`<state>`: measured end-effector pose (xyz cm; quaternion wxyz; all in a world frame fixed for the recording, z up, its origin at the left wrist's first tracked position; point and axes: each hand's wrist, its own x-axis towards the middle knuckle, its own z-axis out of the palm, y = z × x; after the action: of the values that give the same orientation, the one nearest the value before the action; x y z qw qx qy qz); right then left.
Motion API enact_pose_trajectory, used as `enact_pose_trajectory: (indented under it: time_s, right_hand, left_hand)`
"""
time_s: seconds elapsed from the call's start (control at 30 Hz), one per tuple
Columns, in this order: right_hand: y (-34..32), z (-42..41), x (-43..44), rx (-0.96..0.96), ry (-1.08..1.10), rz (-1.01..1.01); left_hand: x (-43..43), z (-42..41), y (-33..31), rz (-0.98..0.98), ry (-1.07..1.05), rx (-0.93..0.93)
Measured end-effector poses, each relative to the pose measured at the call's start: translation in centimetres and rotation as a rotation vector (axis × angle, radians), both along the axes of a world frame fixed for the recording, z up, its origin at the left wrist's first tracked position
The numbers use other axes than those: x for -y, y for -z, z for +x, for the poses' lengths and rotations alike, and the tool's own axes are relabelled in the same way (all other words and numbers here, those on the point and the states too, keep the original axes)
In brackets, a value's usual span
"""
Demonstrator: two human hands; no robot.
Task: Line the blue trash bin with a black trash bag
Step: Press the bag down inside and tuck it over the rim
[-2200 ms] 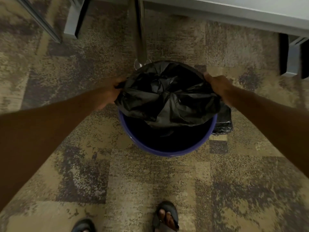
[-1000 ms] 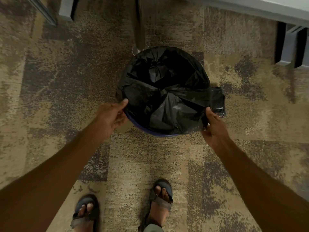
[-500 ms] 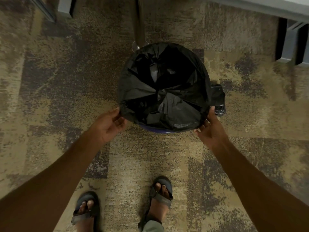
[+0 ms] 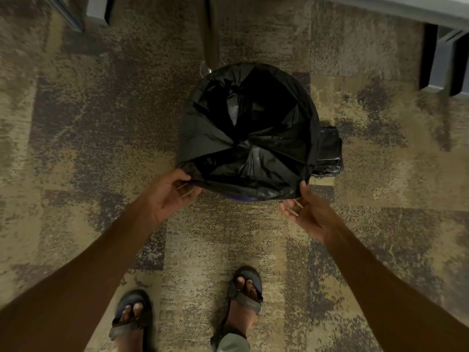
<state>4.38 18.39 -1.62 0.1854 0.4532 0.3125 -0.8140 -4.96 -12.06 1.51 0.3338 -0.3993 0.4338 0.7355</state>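
A black trash bag (image 4: 248, 138) is spread over the mouth of the blue trash bin, folded down around its rim. Only a sliver of the bin's blue wall (image 4: 245, 198) shows under the bag's near edge. My left hand (image 4: 168, 196) pinches the bag's near-left edge between thumb and fingers. My right hand (image 4: 308, 212) is at the near-right edge, thumb against the bag, fingers spread below it; whether it grips the plastic I cannot tell. The bag's middle is creased and sags into the bin.
A folded pack of black bags (image 4: 328, 151) lies on the carpet against the bin's right side. A metal table leg (image 4: 210, 34) stands just behind the bin. Grey furniture (image 4: 444, 64) is at the far right. My sandalled feet (image 4: 243, 288) stand close in front.
The bag's near edge has been drawn down over the front rim, hiding nearly all the blue. Both hands went from the bin's sides to its near edge.
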Motion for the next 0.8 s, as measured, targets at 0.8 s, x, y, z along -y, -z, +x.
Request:
enact_pose_trajectory:
  time_s: [0.8]
  right_hand:
    - [1.8, -2.3, 1.4, 0.335, 0.07, 0.497]
  left_hand:
    - [-4.2, -1.9, 1.4, -0.458, 0.016, 0.095]
